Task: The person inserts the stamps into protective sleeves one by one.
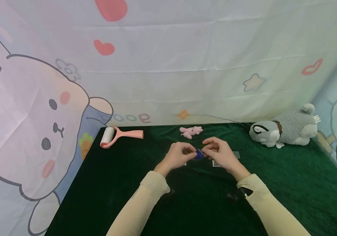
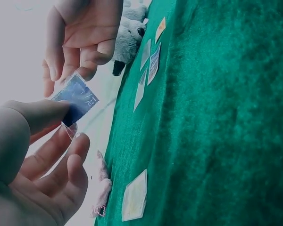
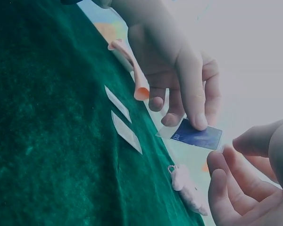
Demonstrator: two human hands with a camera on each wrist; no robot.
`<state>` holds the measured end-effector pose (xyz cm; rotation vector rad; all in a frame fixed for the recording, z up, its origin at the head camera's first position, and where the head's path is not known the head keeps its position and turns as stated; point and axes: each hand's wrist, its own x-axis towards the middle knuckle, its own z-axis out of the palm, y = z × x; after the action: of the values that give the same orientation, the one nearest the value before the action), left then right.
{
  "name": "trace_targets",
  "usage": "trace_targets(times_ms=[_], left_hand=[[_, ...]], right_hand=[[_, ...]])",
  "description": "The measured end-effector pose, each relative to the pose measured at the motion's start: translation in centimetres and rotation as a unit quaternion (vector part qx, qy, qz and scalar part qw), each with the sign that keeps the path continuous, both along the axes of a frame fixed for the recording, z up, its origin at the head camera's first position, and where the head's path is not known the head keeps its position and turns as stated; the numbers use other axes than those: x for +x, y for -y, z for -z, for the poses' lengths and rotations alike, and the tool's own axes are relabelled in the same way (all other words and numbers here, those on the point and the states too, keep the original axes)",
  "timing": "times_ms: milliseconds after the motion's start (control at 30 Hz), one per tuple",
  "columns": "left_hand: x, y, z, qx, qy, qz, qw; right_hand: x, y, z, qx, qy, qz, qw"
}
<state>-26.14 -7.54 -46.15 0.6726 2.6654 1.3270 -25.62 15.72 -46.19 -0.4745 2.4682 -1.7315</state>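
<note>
My left hand (image 1: pixel 179 155) pinches a blue postage stamp (image 2: pixel 79 98) between thumb and fingers, above the green cloth. The stamp has toothed edges and printed numerals, and a clear film (image 3: pixel 165 133) sticks out past one side. Close by its other edge is my right hand (image 1: pixel 220 154), thumb and fingers loosely bent; the right wrist view shows the fingertips (image 3: pixel 217 157) at the stamp's corner without a clear grip. Below on the cloth lie small flat pieces: a pale one (image 2: pixel 135 197), a printed one (image 2: pixel 153 63) and clear sleeves (image 2: pixel 140 89).
A pink plush toy (image 1: pixel 191 131) lies near the back edge. At the far left is a lint roller (image 1: pixel 121 136) with a pink handle. A grey plush penguin (image 1: pixel 286 127) lies at the back right. The printed curtain (image 1: pixel 168 82) hangs behind the green cloth (image 1: pixel 112 183).
</note>
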Motion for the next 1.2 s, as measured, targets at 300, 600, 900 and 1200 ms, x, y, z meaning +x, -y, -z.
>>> trace_targets(times_ms=[300, 600, 900, 1200], left_hand=[[-0.6, 0.5, 0.6, 0.026, 0.006, -0.01, 0.9996], [-0.7, 0.1, 1.2, 0.018, 0.049, -0.053, 0.9973], [-0.9, -1.1, 1.7, -0.032, 0.066, -0.082, 0.9939], [-0.9, -2.0, 1.9, -0.109, 0.037, -0.122, 0.9858]], right_hand=[[-0.2, -0.6, 0.0, -0.002, 0.004, 0.017, 0.9998], [0.1, -1.1, -0.2, -0.004, 0.006, 0.025, 0.9997], [-0.1, -1.1, 0.2, 0.005, 0.007, 0.024, 0.9997], [-0.1, -1.1, 0.3, 0.006, 0.013, 0.028, 0.9995]])
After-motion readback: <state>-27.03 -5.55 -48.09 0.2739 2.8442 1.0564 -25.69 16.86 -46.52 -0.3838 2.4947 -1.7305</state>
